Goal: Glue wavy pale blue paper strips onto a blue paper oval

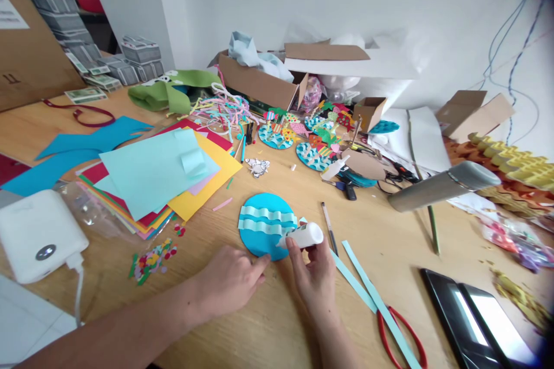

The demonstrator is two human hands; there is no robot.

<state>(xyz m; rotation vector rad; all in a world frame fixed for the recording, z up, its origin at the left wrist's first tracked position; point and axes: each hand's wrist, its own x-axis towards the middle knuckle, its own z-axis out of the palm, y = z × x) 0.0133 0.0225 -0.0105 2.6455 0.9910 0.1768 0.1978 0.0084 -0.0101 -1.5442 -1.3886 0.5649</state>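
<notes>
A blue paper disc (257,245) lies on the table, with two wavy light-blue paper strips (264,226) across its upper half. Held over the disc's right edge is a white glue bottle (308,234), tilted with its nozzle end toward the disc. My right hand (315,271) is closed around this bottle. My left hand (234,277) reaches the disc's lower edge with its index finger stretched out; the other fingers are curled and hold nothing I can see. Flat light-blue strips (363,282) lie to the right, across red-handled scissors (383,334).
Stacked coloured paper (142,173) lies left, near confetti scraps (153,259) and a white power bank (41,236). Decorated discs (314,155) sit farther back. A pen (329,228), a steel flask (441,184) and a black device (471,317) are on the right.
</notes>
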